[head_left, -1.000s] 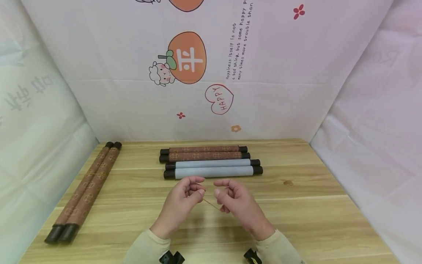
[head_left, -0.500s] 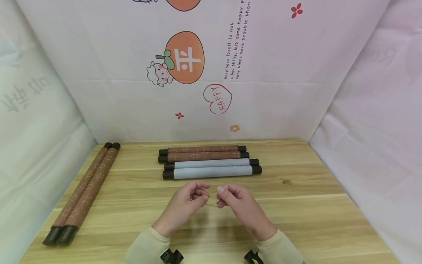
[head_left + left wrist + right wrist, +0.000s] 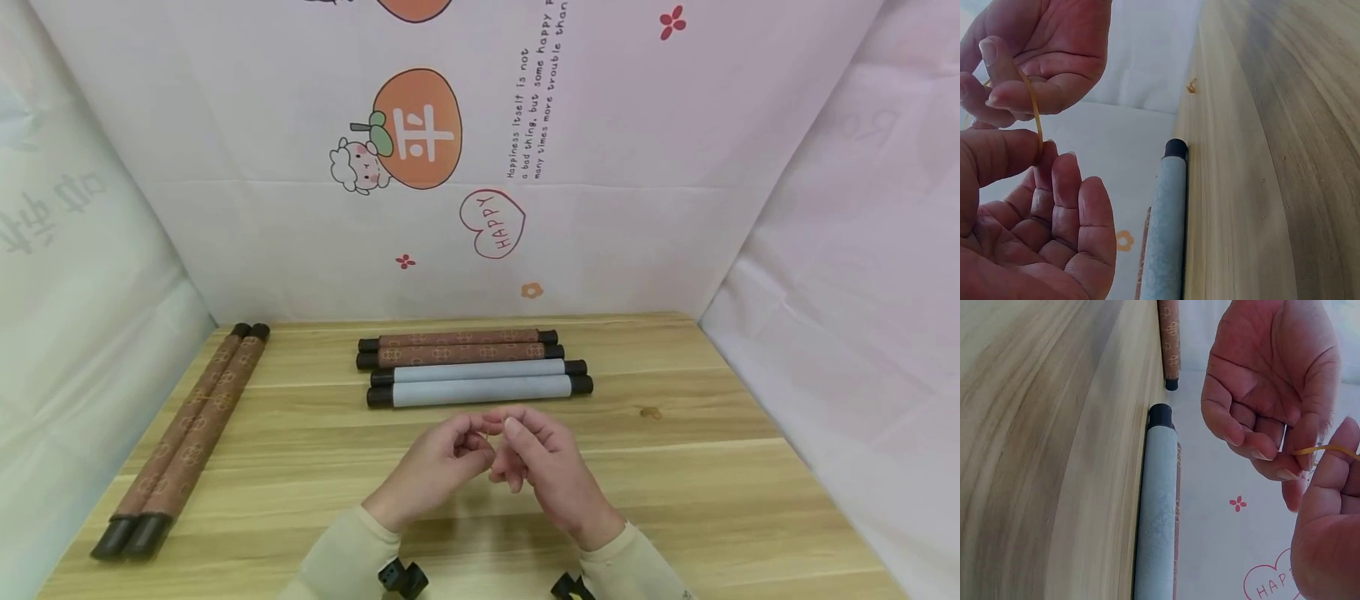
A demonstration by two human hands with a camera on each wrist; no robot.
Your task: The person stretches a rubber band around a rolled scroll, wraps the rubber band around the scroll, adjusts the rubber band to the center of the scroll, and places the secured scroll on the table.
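A thin yellow rubber band (image 3: 1034,106) runs between the two hands, above the table; in the head view it is almost hidden by the fingers. My left hand (image 3: 438,467) pinches one end between thumb and index finger, as the right wrist view shows, with its other fingers loosely curled. The band (image 3: 1313,449) passes over the fingers of my right hand (image 3: 555,471), which are bent around its other end. Both hands' fingertips meet or overlap in the head view. Just beyond them lie two light blue scrolls (image 3: 483,390) with black end caps, side by side.
Two brown patterned scrolls (image 3: 461,354) lie behind the blue ones. Another brown pair (image 3: 197,425) lies slanted along the table's left side. Several small rubber bands (image 3: 651,412) seem to lie in a little heap to the right. White printed cloth (image 3: 600,242) encloses the wooden table (image 3: 697,500).
The left hand has moved right, up to the right hand, so the gap between them has closed. The rubber band, earlier seen stretched between them, is now mostly hidden in the head view.
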